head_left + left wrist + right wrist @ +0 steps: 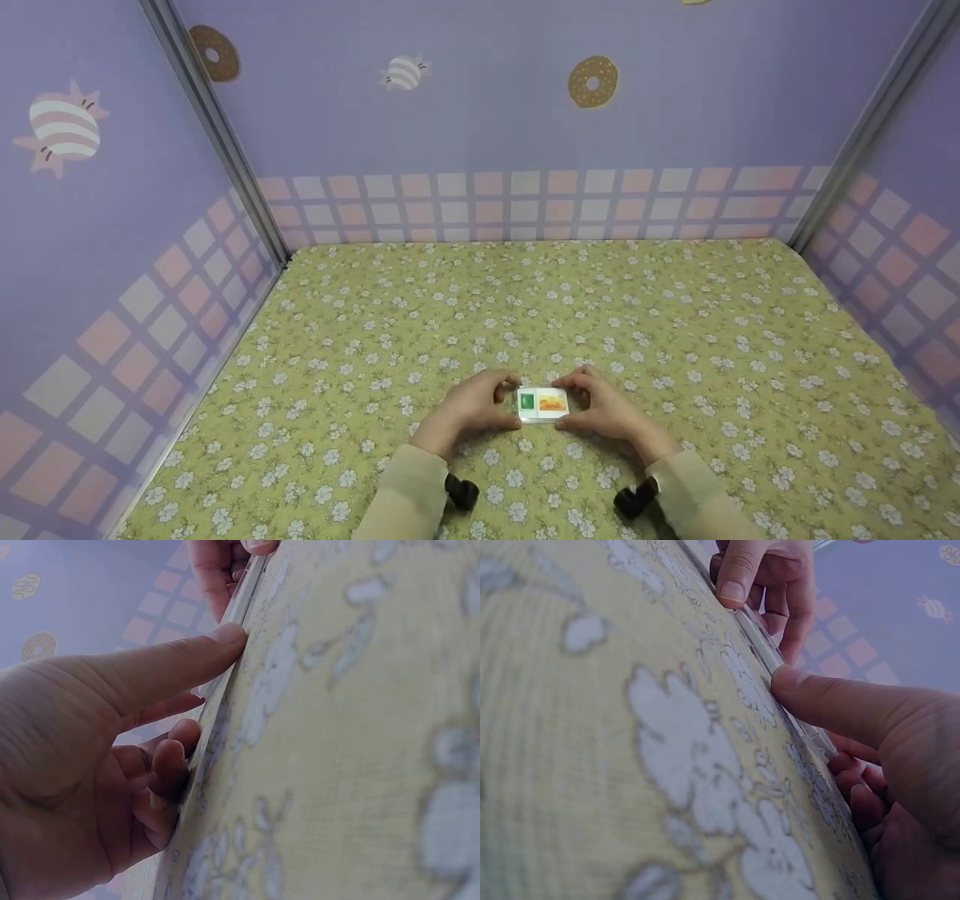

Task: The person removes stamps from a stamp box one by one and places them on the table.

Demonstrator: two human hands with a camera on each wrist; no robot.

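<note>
A small flat clear plastic case (pixel 543 414) with a white face and green and orange pictures lies at the front middle of the table. My left hand (pixel 474 406) pinches its left end, thumb at the near corner and a finger at the far one. On the opposite end my right hand (pixel 606 411) grips it the same way. From the left wrist, the case (pixel 246 594) shows only as a thin edge against the cloth, beside the left thumb. The right wrist view gives a similar low look at the clear edge (pixel 759 639) between both thumbs.
A yellow-green cloth with white flowers (pixel 480 315) covers the table. Purple walls (pixel 487 112) with pink and white squares close in the back and both sides. Grey metal posts (pixel 225 142) stand at the back corners. A black strap piece (pixel 462 492) sits on the left wrist.
</note>
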